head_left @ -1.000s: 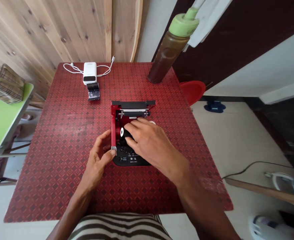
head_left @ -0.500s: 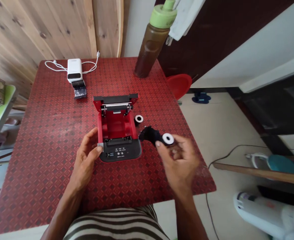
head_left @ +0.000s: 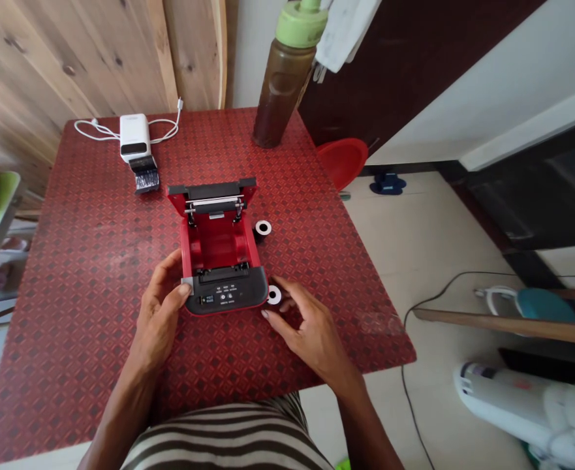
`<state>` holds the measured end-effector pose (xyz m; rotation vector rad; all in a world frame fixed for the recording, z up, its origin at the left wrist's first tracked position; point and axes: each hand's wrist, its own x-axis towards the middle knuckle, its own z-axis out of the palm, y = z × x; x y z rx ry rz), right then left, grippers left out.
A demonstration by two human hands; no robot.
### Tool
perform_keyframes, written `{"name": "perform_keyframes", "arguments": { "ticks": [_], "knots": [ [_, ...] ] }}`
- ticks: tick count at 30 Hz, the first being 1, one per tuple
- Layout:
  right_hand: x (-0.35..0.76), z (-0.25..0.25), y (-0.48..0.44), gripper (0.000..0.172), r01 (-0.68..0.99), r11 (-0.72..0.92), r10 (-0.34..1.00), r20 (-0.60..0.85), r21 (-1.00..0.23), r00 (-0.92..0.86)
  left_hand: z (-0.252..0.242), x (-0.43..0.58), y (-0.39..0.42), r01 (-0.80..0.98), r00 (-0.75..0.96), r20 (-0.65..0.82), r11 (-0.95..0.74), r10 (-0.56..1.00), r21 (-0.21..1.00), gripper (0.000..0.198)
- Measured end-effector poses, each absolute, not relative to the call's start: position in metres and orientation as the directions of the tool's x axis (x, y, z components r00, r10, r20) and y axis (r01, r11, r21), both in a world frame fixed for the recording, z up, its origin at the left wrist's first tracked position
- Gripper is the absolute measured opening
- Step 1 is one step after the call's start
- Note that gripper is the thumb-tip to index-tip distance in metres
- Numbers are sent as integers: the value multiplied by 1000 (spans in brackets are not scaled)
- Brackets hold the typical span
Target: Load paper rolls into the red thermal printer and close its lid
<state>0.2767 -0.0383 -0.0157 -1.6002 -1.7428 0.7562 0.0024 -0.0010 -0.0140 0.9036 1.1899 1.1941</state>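
Note:
A red and black label printer (head_left: 226,294) sits on the table with its lid raised and its red inner bay bare. My left hand (head_left: 162,300) grips its front left corner, thumb on the grey tab and fingers against the side. At the printer's front right side, my right hand (head_left: 301,320) has its thumb and fingers around a small black roll with a white core (head_left: 274,296). The printer's edge hides part of that roll. A second black roll with a white core (head_left: 263,228) rests against the printer's right side, farther back.
At the back left of the red patterned table (head_left: 96,274) lies a white device (head_left: 134,136) with a white cable and a black strip hanging out. A tall brown bottle (head_left: 284,85) with a green lid stands at the back. Beyond the right edge is a red stool (head_left: 343,160).
My right hand has moved left and brought the roll down beside the printer; its loose black strip no longer shows. My left hand keeps its grip on the printer. The view has shifted slightly.

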Motion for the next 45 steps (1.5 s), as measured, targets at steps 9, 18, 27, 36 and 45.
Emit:
{"name": "perform_keyframes", "arguments": {
  "ticks": [9,18,27,36,45],
  "knots": [
    [316,2,8,26,571,-4,1000,-3,-821,2,-16,2,-2,-208,-38,-200,188,979,960,56],
    [271,-42,90,28,593,118,986,163,-797,23,-16,0,-4,-200,-16,-204,197,979,960,57],
    [301,12,59,26,478,95,967,194,-873,163,-15,0,-5,-211,-11,-233,225,972,951,59],
    [289,89,39,37,563,333,919,127,-756,-373,-9,4,-5,-194,-37,-229,218,973,957,59],
    [205,75,71,23,824,519,848,13,-226,-530,1,5,-2,-195,-19,-227,219,974,956,62]
  ]
}}
